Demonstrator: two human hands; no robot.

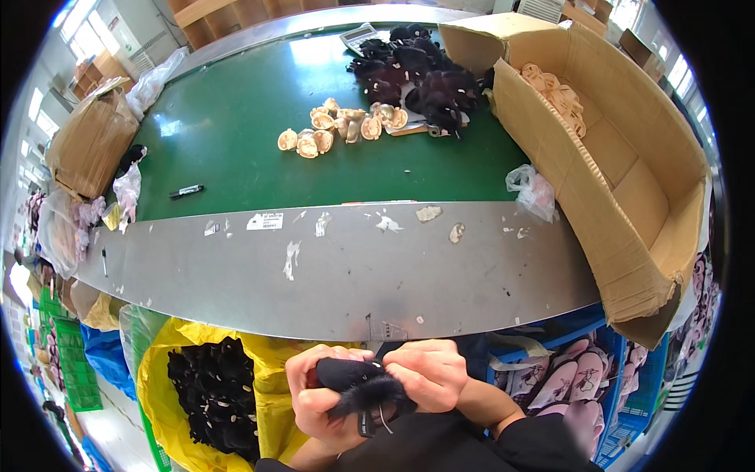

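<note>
Low in front of me, both hands hold a small black furry fabric piece (370,389), with a smoother black part on top and a thin pale strand and a dark tag hanging below. My left hand (318,397) wraps round its left side, fingers closed. My right hand (429,374) pinches its right side. The underside of the piece is partly hidden by the hands. Several similar black furry pieces (212,393) fill a yellow bag (161,393) to the left of my left hand.
A grey metal ledge (338,275) borders the green worktop (236,102). On it lie beige moulded pieces (314,141), a black furry heap (432,82) and a marker (186,191). A cardboard box (550,149) stands right, above a blue crate (613,425) of pink slippers (554,381).
</note>
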